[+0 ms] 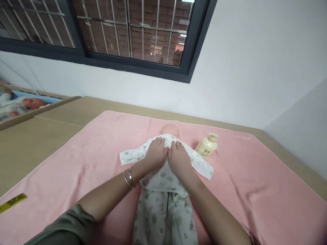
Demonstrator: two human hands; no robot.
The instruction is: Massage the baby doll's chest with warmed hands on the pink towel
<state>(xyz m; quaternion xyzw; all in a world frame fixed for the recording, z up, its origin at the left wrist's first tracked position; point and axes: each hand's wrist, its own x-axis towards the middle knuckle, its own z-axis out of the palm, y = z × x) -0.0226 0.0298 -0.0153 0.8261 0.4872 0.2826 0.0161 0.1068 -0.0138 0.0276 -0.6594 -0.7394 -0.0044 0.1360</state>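
A baby doll lies on a pink sheet, the top of its bald head showing beyond the collar of a white printed shirt. Both shirt sleeves spread out to the sides. My left hand rests flat on the upper chest of the shirt, fingers extended. Beside it, thumbs close together, my right hand lies flat on the same cloth. Matching printed trousers stretch below the shirt towards me. The doll's face is hidden from view.
A pale yellow pump bottle lies tilted right of the doll. The pink sheet covers a wooden surface. A yellow label strip is at the left. Another doll lies in a wooden-sided bed. A barred window is above.
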